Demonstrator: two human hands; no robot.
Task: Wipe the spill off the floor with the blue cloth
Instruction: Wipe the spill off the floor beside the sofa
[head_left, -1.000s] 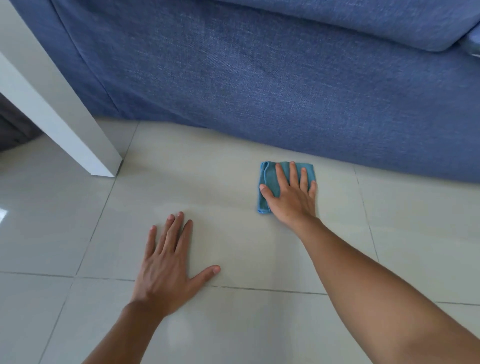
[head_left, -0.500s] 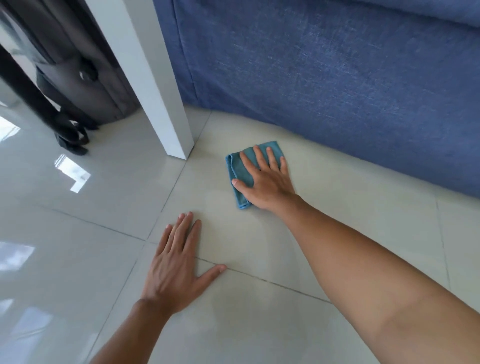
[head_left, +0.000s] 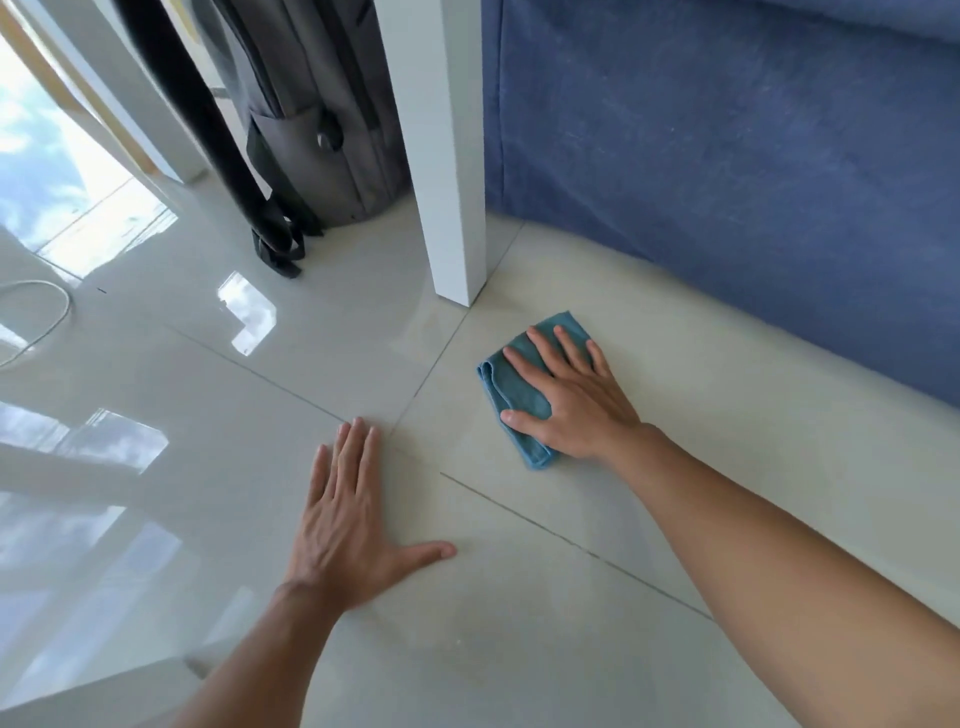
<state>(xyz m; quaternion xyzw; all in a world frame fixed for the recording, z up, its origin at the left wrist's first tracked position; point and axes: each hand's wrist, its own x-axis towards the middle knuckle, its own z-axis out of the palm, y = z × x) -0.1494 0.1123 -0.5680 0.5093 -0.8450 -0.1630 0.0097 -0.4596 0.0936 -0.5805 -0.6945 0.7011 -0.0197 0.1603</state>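
Note:
A folded blue cloth (head_left: 511, 397) lies on the pale glossy floor tiles (head_left: 701, 415), just in front of the sofa. My right hand (head_left: 574, 402) presses flat on top of it with the fingers spread, and it covers most of the cloth; the cloth's left edge and near corner stick out. My left hand (head_left: 348, 535) rests palm-down on the floor to the near left, about a hand's width from the cloth, and holds nothing. I cannot make out a distinct spill on the tiles.
A white table leg (head_left: 449, 156) stands just beyond the cloth to its left. The blue fabric sofa (head_left: 727, 182) runs along the right. A dark grey backpack (head_left: 322, 130) with straps sits behind the leg. A white cable (head_left: 52, 322) lies far left.
My right hand has slid the cloth leftward along the sofa toward the table leg. The view swung left, bringing the backpack into sight. My left hand has stayed planted.

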